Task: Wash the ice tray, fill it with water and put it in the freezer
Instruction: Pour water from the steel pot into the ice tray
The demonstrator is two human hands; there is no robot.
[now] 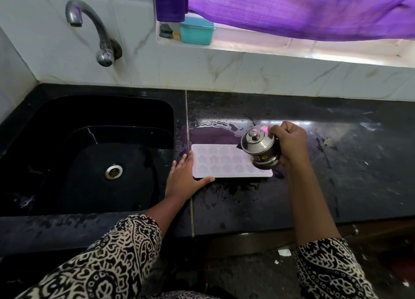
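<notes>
A pale lilac ice tray point(226, 161) with star-shaped moulds lies flat on the wet black counter point(336, 164), just right of the sink. My left hand point(185, 177) lies flat on the counter, fingers straight along the tray's left edge and thumb along its near edge. My right hand point(289, 143) grips a small lidded steel jug point(261, 149), tilted toward the left above the tray's right end. The jug hides the tray's far right corner.
The black sink point(94, 155) with a steel drain sits to the left, and a steel tap point(94, 31) comes out of the wall above it. A teal box point(197, 31) stands on the window ledge under a purple curtain point(303, 9). A puddle point(215, 128) lies behind the tray.
</notes>
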